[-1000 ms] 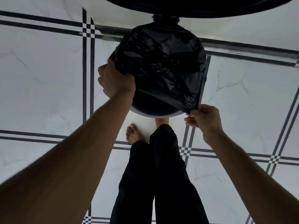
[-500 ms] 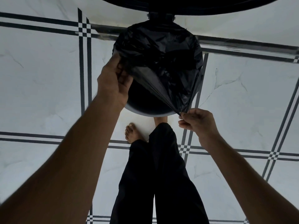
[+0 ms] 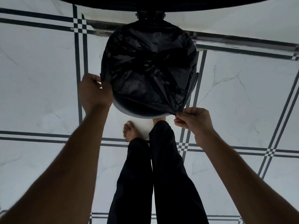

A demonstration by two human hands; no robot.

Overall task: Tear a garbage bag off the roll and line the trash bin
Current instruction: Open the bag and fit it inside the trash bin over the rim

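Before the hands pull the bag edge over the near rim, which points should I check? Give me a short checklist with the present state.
1. Left hand grips the crinkled black plastic garbage bag at the left rim: ok.
2. Right hand pinches the bag edge at the near right: ok.
3. Bag covers the near rim of the round dark trash bin: not ok, the rim is bare.
4. Bag over the far rim: cannot tell.
5. Bin lid raised, out of the way: ok.
6. Bag free of tears: cannot tell.
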